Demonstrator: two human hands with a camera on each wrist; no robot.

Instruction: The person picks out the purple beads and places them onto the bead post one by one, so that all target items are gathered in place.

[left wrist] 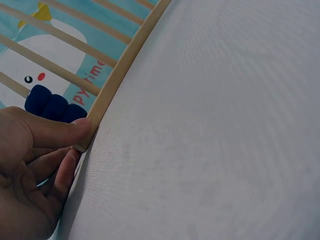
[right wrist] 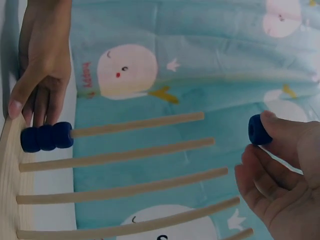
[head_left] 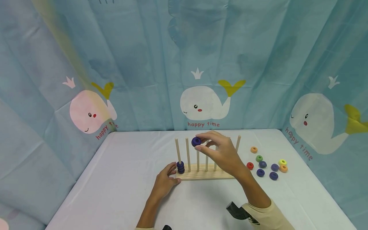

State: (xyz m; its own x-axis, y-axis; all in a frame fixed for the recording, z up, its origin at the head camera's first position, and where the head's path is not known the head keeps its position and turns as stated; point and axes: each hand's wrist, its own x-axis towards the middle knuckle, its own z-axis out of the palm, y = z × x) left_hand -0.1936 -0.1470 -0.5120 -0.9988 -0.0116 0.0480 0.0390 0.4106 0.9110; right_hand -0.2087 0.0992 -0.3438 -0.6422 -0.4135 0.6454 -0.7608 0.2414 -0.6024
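A wooden peg stand with a row of upright pegs rests on the white table. Three dark blue beads are stacked at the bottom of its leftmost peg. My left hand grips the left end of the base, thumb in front and fingers behind; the left wrist view shows the thumb on the wood. Between thumb and fingertips, my right hand pinches another dark blue bead. That bead is in the air near the peg tops, apart from the leftmost peg's tip in the right wrist view.
Loose beads lie on the table right of the stand: a red one, a green one, a yellow one, orange ones and several blue or purple ones. A blue whale-print curtain hangs behind the table.
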